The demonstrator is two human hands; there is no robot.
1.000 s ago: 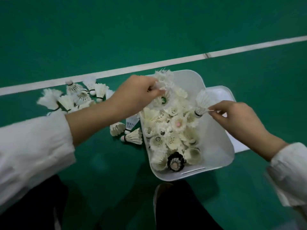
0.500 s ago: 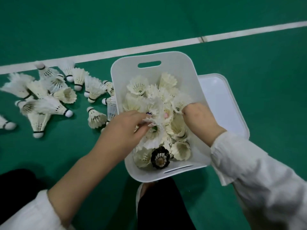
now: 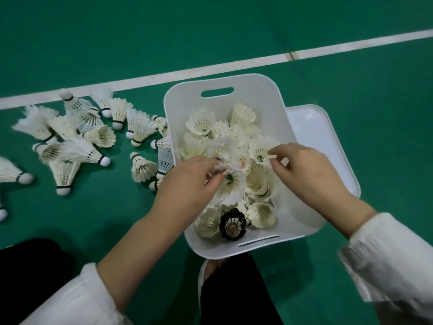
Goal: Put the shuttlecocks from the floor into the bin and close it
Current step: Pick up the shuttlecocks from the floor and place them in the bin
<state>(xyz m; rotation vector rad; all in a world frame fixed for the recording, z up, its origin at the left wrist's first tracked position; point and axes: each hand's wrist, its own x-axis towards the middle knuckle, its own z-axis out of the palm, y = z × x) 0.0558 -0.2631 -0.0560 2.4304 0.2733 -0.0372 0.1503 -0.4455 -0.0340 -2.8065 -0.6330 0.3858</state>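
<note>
A white plastic bin (image 3: 236,86) stands open on the green floor, holding several white shuttlecocks (image 3: 201,124) and one black one (image 3: 232,224). My left hand (image 3: 187,184) reaches in over the left wall and pinches the feathers of a white shuttlecock (image 3: 230,184) inside. My right hand (image 3: 304,170) is over the bin's right side, its fingertips pinching the feather edge of another shuttlecock (image 3: 260,151). A pile of loose shuttlecocks (image 3: 77,141) lies on the floor left of the bin. The white lid (image 3: 321,137) lies flat under the bin's right side.
A white court line (image 3: 351,44) crosses the floor behind the bin. My dark-trousered knees (image 3: 234,292) are just in front of the bin, with a white shoe tip between. More shuttlecocks (image 3: 14,172) lie at the far left edge.
My right hand has lifted from deep among the shuttlecocks and now pinches one by its feather edge. My left hand stays on the feathers in the bin's middle.
</note>
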